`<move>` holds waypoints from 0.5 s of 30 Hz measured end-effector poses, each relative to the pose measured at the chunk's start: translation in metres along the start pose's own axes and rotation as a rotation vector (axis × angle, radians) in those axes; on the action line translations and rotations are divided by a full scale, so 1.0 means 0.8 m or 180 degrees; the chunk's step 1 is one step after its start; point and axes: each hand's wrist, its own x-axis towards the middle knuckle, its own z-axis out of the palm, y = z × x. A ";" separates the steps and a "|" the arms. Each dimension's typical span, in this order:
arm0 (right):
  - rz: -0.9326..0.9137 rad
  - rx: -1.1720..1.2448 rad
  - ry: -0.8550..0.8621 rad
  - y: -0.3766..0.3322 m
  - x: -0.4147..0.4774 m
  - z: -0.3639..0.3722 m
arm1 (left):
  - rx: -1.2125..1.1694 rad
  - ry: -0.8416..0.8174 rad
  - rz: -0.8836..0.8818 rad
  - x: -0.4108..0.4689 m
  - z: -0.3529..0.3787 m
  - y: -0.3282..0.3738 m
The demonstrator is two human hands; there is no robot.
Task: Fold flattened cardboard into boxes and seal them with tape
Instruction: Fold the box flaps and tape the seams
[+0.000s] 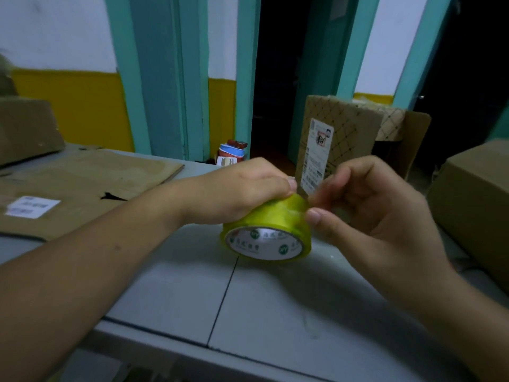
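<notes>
A roll of yellowish clear tape (268, 230) with a white printed core stands on its edge on the grey table (275, 307). My left hand (239, 188) grips the roll from above, fingers curled over its top. My right hand (371, 213) is at the roll's right side, thumb and fingertips pinching at the tape's surface. A flattened cardboard sheet (82, 186) with a white label lies on the table to the left.
A patterned cardboard box (347, 128) with a shipping label stands behind the hands. A plain brown box (476, 199) sits at the right edge, another (27, 128) at the far left. Small tape rolls (231, 153) lie at the table's back edge by a dark doorway.
</notes>
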 end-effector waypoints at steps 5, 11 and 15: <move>0.0047 -0.0049 0.0147 -0.009 0.003 0.006 | 0.0047 0.0109 -0.0144 -0.001 0.003 0.003; 0.0286 -0.0101 0.0209 -0.008 -0.002 0.010 | 0.0182 0.0111 0.0035 0.002 0.008 0.008; 0.0304 -0.0424 -0.0095 0.000 -0.007 0.011 | 0.0053 0.0000 0.0269 0.004 0.010 0.014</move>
